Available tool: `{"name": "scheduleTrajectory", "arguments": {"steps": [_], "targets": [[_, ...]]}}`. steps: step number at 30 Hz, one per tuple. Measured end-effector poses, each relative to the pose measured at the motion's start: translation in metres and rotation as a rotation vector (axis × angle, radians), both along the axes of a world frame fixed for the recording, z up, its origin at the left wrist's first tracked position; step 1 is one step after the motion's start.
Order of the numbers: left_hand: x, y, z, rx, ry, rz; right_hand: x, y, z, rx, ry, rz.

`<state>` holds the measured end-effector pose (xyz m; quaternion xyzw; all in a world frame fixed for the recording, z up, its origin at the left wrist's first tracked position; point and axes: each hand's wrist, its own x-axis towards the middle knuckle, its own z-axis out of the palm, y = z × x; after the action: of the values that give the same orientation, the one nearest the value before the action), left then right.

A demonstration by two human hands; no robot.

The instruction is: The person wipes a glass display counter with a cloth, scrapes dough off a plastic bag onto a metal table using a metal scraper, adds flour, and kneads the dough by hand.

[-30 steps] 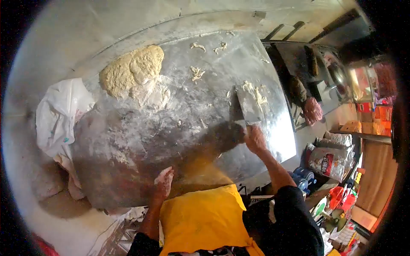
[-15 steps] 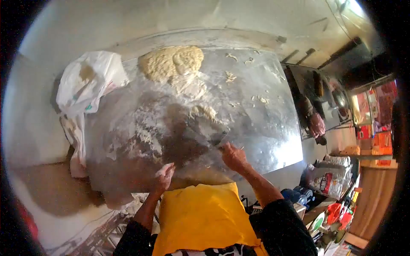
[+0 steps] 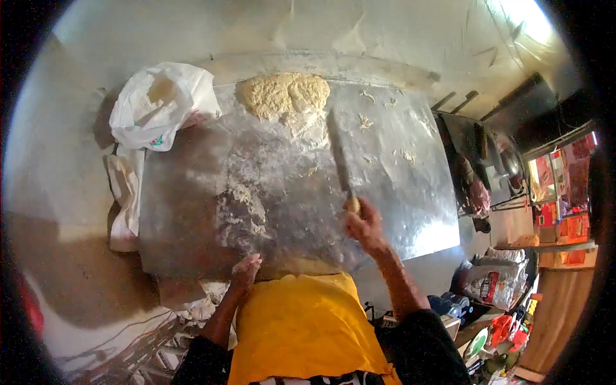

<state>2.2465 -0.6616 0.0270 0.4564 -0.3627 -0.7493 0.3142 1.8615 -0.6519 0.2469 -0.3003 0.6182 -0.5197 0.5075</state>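
Observation:
My right hand [image 3: 364, 224] is closed around the pale handle of a large knife [image 3: 340, 157]. Its long dark blade points away from me over the metal tabletop [image 3: 398, 192], seen nearly edge-on, with the tip close to the dough. A big rough lump of dough [image 3: 282, 96] lies at the back, loose flour along its near side. At the table's front edge, by my yellow apron, rests my left hand [image 3: 245, 269], floury and loosely bent, holding nothing. White flour patches [image 3: 247, 208] streak the metal in front of it.
A white plastic bag [image 3: 163, 106] sits at the table's back left corner, a pale cloth or bag hanging below it. Dough scraps [image 3: 364, 120] dot the right side. Shelving with stuffed sacks [image 3: 491, 282] stands on the right, and a wall runs along the back.
My right hand has lifted the knife from the scraped flour near the front and turned its blade toward the dough. The flour heap there is gone. My left hand has drawn slightly nearer me.

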Motion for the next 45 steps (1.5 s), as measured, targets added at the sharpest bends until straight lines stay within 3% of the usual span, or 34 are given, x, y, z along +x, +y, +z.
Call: {"name": "scheduleTrajectory", "arguments": {"steps": [3,5,6,8,9,10,11,14,15,17,19,21,22,24,25,27,28,30,32,34,37,39,45], "targets": [[0.005,-0.016,0.002,-0.077,-0.05,-0.1,-0.001,-0.008,0.036,-0.178,0.077,-0.01],[0.011,-0.031,-0.013,-0.31,0.141,-0.097,-0.001,-0.014,0.029,-0.24,0.169,-0.028],[0.007,-0.039,0.012,-0.318,0.146,-0.098,-0.003,-0.016,0.019,-0.288,0.257,-0.049],[0.004,-0.06,0.065,-0.025,0.2,-0.081,-0.014,-0.013,-0.013,-0.299,0.351,-0.034],[0.0,-0.073,0.077,-0.033,0.203,-0.078,-0.014,-0.009,-0.023,-0.135,0.616,0.004],[-0.002,-0.085,0.086,-0.21,-0.131,-0.125,-0.012,-0.006,-0.033,0.034,0.876,0.044],[-0.002,-0.098,0.092,-0.38,-0.47,-0.164,-0.01,-0.003,-0.046,0.107,0.887,0.049],[0.016,-0.151,0.093,-0.197,-0.358,-0.038,-0.006,0.01,-0.096,0.273,0.98,0.134],[0.025,-0.173,0.067,-0.499,-0.206,0.067,-0.005,0.012,-0.098,0.356,0.962,0.178],[0.045,-0.231,0.083,-0.509,-0.405,0.079,-0.007,0.012,-0.1,0.536,0.936,0.125],[0.055,-0.284,0.129,-0.716,-0.705,0.17,-0.018,0.021,-0.116,0.634,0.926,0.032],[0.059,-0.336,0.18,-1.043,-0.765,0.216,-0.042,0.026,-0.144,0.314,1.304,-0.057],[0.054,-0.356,0.213,-1.072,-0.843,0.248,-0.05,0.022,-0.148,0.319,1.307,-0.054],[0.046,-0.407,0.24,-1.091,-1.096,0.279,-0.062,0.014,-0.155,0.409,1.379,-0.034],[0.041,-0.429,0.255,-1.269,-0.966,0.22,-0.055,0.003,-0.141,0.626,1.297,0.084],[0.046,-0.489,0.234,-1.288,-0.91,0.104,-0.037,-0.013,-0.148,0.705,1.311,-0.001],[0.041,-0.506,0.238,-1.226,-1.096,0.018,-0.028,-0.017,-0.154,0.769,1.326,-0.089],[0.099,-0.607,0.129,-1.204,-1.311,-0.083,-0.016,-0.022,-0.188,0.852,1.352,-0.166],[0.082,-0.612,0.151,-1.204,-1.287,-0.159,-0.009,-0.023,-0.207,0.826,1.487,-0.293],[0.072,-0.621,0.154,-0.981,-1.443,-0.295,-0.006,-0.025,-0.2,0.8,1.514,-0.286],[0.191,-0.746,-0.003,-1.35,-1.586,-0.447,-0.007,-0.034,-0.198,0.863,1.48,-0.28],[0.159,-0.738,0.041,-1.092,-1.643,-0.397,-0.007,-0.037,-0.195,0.837,1.482,-0.258],[0.146,-0.758,0.049,-0.917,-1.738,-0.352,-0.009,-0.039,-0.194,0.832,1.479,-0.252]]}}
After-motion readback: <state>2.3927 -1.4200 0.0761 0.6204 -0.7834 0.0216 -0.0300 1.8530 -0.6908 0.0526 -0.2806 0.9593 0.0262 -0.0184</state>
